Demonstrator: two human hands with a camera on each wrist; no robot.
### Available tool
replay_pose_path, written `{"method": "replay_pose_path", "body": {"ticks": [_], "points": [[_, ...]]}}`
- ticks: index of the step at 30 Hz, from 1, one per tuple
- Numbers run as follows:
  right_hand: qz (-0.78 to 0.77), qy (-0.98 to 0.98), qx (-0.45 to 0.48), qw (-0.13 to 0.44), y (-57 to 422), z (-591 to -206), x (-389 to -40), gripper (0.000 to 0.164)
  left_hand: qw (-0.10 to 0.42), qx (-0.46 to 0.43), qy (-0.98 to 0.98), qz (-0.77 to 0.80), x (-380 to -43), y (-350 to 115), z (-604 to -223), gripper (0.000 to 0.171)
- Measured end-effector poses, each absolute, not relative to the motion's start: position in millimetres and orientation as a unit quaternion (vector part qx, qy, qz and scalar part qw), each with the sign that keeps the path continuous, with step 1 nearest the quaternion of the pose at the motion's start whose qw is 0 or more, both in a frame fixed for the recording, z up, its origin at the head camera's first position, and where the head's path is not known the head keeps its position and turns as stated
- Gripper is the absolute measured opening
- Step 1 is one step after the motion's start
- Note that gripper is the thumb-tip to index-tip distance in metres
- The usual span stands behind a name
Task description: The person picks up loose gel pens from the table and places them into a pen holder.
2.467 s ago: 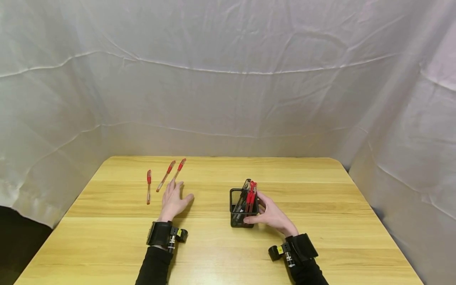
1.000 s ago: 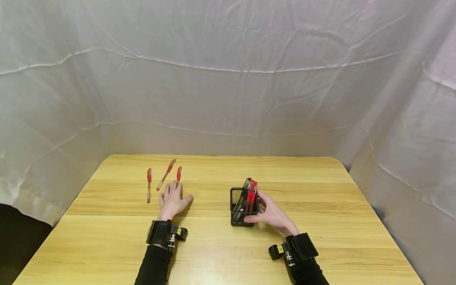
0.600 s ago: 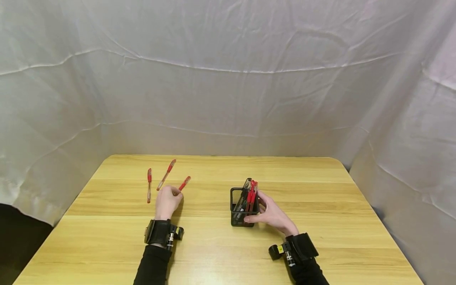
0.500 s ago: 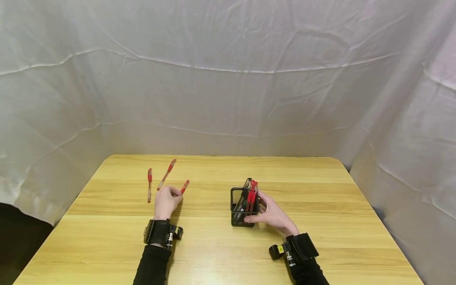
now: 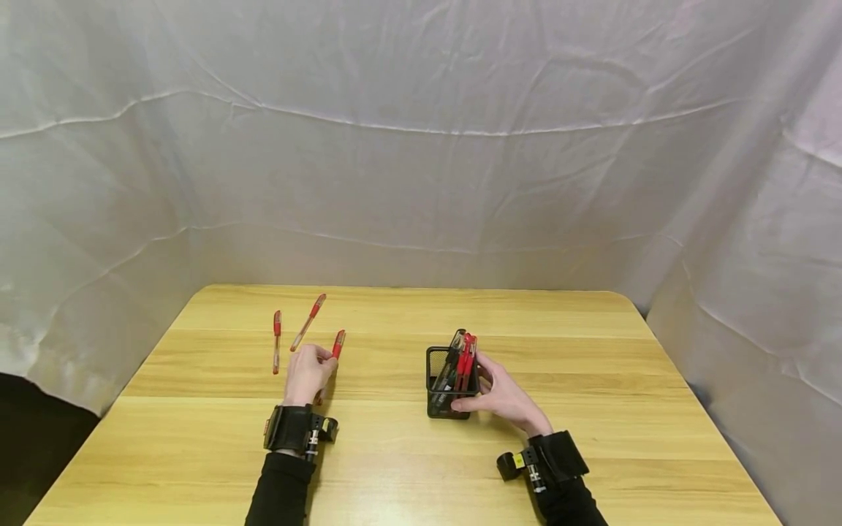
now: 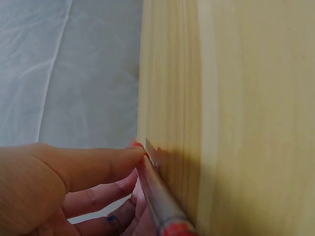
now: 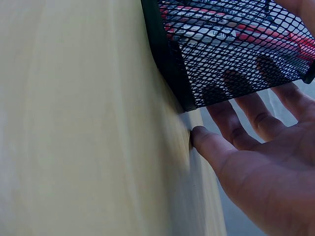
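My left hand (image 5: 306, 375) pinches a red-capped pen (image 5: 338, 343) between thumb and fingers, over the left part of the table. In the left wrist view the clear barrel of this pen (image 6: 160, 196) slants past the fingertips, with a red end toward the camera. At centre right, my right hand (image 5: 505, 398) grips the side of a black mesh pen holder (image 5: 433, 407), which stands upright. Red pens (image 5: 466, 356) and black pens (image 5: 447, 372) lean inside it. In the right wrist view, fingers (image 7: 258, 115) reach behind the mesh wall.
Two more red-capped pens, one upright in view (image 5: 276, 342) and one slanted (image 5: 308, 322), lie beyond and left of my left hand. The wooden table (image 5: 579, 351) ends at a pale cloth backdrop (image 5: 421, 190) at the back and sides.
My left fingers went from spread over the third red pen to pinching it, and its cap end turned and came nearer. The right hand and the pen holder have stayed put.
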State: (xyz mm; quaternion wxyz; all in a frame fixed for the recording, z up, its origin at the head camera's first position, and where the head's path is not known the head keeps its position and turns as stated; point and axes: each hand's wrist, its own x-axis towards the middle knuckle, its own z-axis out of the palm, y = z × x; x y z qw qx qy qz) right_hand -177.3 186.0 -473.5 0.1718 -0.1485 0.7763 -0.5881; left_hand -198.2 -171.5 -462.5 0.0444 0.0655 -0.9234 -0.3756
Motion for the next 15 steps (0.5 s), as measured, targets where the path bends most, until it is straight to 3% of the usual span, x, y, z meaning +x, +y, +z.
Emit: {"method": "replay_pose_path", "body": {"ticks": [15], "points": [[-0.59,0.775,-0.149,0.172,185.6,-471.9,-177.2,0.107,0.02,0.075,-0.911,-0.405,-201.8,-168.2,-458.2,0.029]]}}
